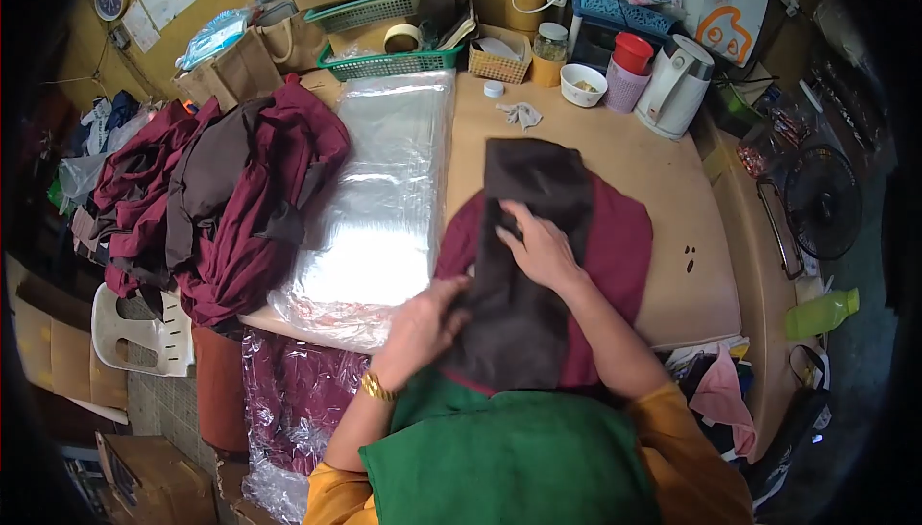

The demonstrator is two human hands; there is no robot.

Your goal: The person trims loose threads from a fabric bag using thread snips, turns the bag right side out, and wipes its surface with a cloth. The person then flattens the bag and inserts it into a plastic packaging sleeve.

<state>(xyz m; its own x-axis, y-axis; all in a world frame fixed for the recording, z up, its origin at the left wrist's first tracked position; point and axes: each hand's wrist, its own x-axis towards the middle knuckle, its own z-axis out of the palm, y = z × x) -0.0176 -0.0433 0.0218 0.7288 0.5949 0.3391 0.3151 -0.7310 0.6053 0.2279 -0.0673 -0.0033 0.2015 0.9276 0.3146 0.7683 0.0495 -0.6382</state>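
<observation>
A maroon and dark brown garment lies on the tan table in front of me, its brown panel running down the middle. My right hand rests on the brown panel near its upper part, fingers apart and pointing up to the left. At the garment's left edge is my left hand, its fingers bent at the cloth; whether they pinch any of it is unclear. Left of the garment lies a stack of clear plastic bags. A heap of maroon and brown garments covers the table's left end.
Along the back stand a green basket, a wicker basket, a jar, a white bowl, a lilac cup and an electric kettle. A fan and a green bottle are at the right. A white stool stands lower left.
</observation>
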